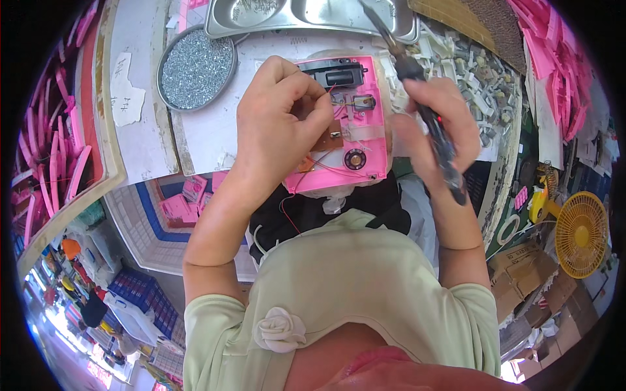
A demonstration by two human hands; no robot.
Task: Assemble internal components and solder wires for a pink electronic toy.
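A pink plastic casing (pixel 376 135) lies open on the table, with a black part (pixel 343 73), a small motor-like part (pixel 364 102), a brown board (pixel 330 138), a round black speaker-like part (pixel 355 159) and thin wires inside. Over its left side, my left hand (pixel 287 107) is closed, thumb and fingertips together; what they pinch is hidden. Right of the casing, my right hand (pixel 447 120) grips a slim black hand tool (pixel 432 124) with a long metal shaft and a red light. The shaft points up and away, apart from the casing.
A round dish (pixel 160 91) of small screws stands back left, beside a metal compartment tray (pixel 287 27). White plastic bits (pixel 456 72) are heaped at right. Pink parts pile up at both sides. A blue and white basket (pixel 140 215) sits below left; a yellow fan (pixel 581 234) is far right.
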